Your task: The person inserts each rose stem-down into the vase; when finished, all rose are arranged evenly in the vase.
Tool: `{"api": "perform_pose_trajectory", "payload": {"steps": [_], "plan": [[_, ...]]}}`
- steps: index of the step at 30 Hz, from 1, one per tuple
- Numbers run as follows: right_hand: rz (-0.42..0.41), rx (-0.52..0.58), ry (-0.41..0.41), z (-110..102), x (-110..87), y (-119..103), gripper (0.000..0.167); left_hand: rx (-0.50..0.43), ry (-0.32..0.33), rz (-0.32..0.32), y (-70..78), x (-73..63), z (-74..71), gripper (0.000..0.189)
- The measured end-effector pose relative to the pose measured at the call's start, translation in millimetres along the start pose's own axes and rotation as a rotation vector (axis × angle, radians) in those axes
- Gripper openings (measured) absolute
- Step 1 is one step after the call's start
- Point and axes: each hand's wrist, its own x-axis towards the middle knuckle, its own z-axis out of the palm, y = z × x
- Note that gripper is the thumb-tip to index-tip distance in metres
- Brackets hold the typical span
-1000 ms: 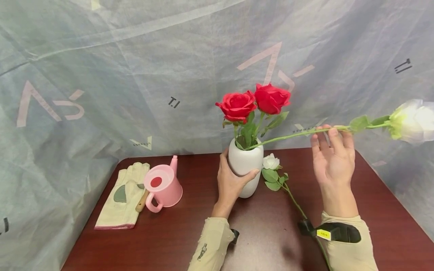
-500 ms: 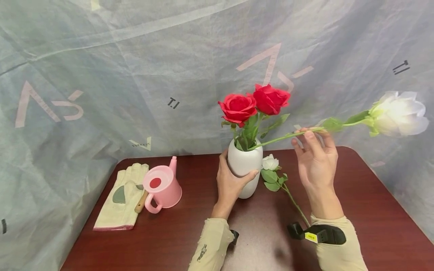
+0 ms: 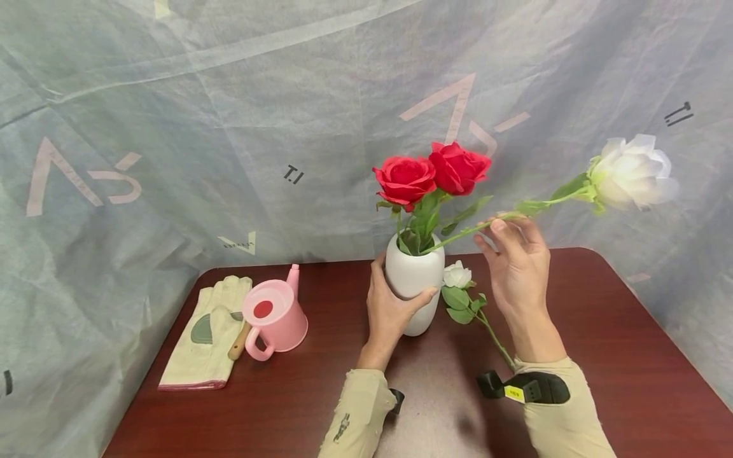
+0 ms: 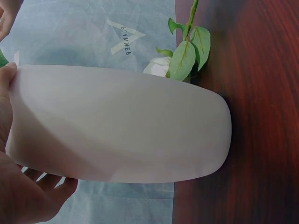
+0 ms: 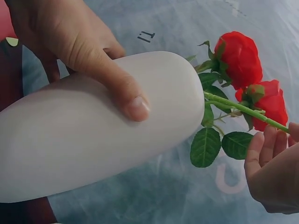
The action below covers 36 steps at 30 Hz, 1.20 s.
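My left hand grips the white vase around its side, thumb across the front. Two red roses, one on the left and one on the right, stand in the vase. With thumb and fingers my right hand pinches the green stem of a white rose. That stem slants, its lower end inside the vase mouth and its bloom out to the right. A second white rose lies on the table just right of the vase, its lower stem hidden by my right forearm.
On the left of the dark red-brown table stands a pink watering can. Beside it lie cream gloves and a wooden handle. A grey printed sheet hangs behind the table.
My right hand has moved left toward the vase, and the white rose's bloom has come left and up, so its stem slants more steeply. The left hand keeps its grip on the vase.
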Motion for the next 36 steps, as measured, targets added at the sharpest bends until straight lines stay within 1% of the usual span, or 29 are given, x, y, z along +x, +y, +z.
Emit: {"api": "perform_pose_trajectory", "payload": {"steps": [4,9,20,23,26,30,36], "plan": [[-0.001,-0.069,0.025,3.9,0.8,4.1,0.014,-0.007,-0.006,-0.006,-0.5,0.0,-0.5,0.095],[-0.002,-0.183,0.065,7.7,1.3,9.5,0.014,-0.013,-0.018,-0.014,-0.3,0.2,-0.9,0.095],[0.017,-0.36,0.043,9.1,0.4,22.3,0.016,-0.019,-0.018,0.003,-0.6,0.9,-0.3,0.096],[0.019,-0.407,0.048,9.2,0.5,24.7,0.012,-0.024,-0.021,-0.004,0.1,0.9,0.1,0.095],[0.011,-0.483,0.047,9.4,0.2,25.9,0.009,-0.02,-0.025,-0.006,0.8,1.7,0.9,0.096],[0.004,-0.557,0.03,9.7,-1.6,27.9,0.008,-0.019,-0.02,0.005,0.8,1.9,0.9,0.095],[-0.003,-0.582,0.002,9.6,-3.0,31.9,0.008,-0.017,-0.017,0.007,-0.6,0.3,-0.4,0.095]]}}
